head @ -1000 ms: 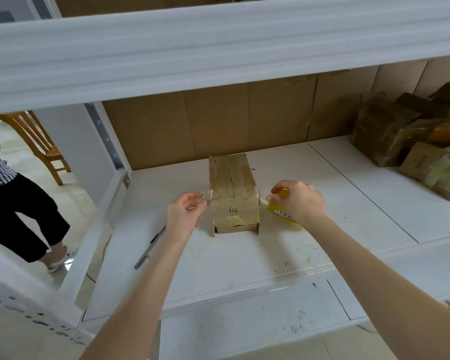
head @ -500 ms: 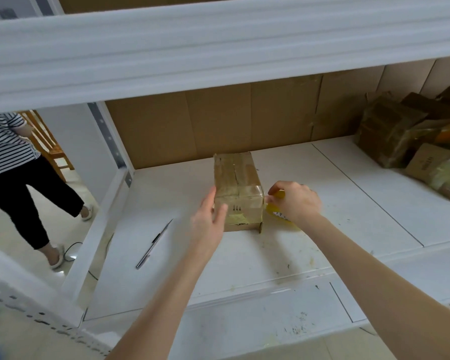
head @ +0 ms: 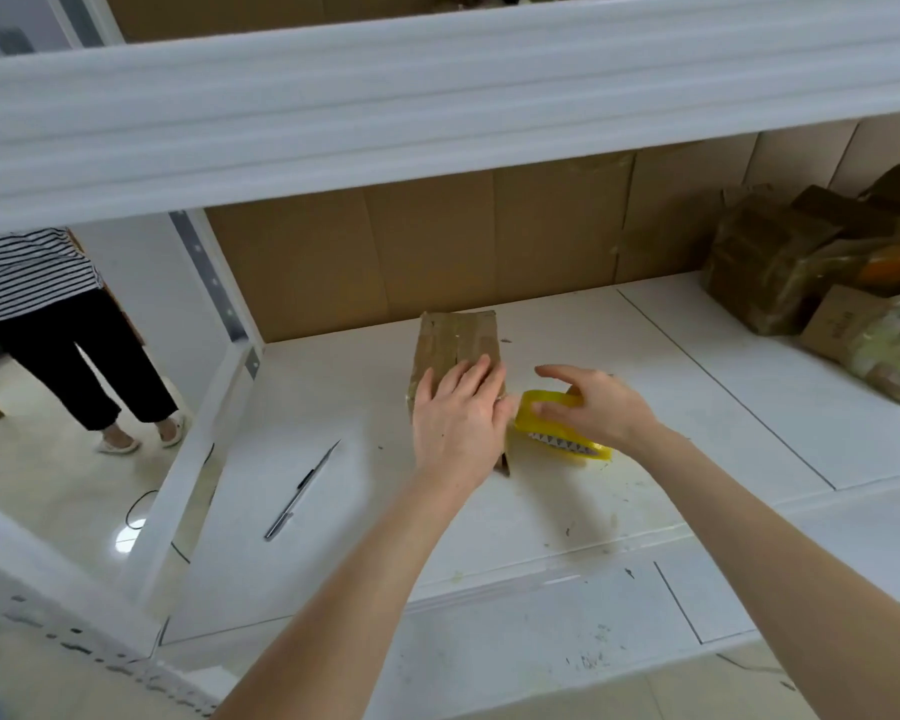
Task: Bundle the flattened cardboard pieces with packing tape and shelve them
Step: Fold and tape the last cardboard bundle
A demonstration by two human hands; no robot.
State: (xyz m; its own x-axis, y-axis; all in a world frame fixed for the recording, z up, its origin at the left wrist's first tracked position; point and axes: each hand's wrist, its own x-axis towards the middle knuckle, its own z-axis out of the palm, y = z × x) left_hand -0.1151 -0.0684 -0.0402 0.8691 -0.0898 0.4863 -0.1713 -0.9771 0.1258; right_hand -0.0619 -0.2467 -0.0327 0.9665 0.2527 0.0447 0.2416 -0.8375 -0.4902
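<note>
Cardboard bundle (head: 455, 341) stands on the white shelf (head: 619, 356), under and just beyond the left hand (head: 458, 418). Left hand lies flat, palm down, fingers together and pointing away, pressing the bundle's near top; it grips nothing, forearm stretched straight in from below. Right hand (head: 593, 407) just right of the bundle, fingers loosely curled over the yellow tape dispenser (head: 559, 428), which rests on the shelf. A pen (head: 302, 491) lies well left of the left hand.
</note>
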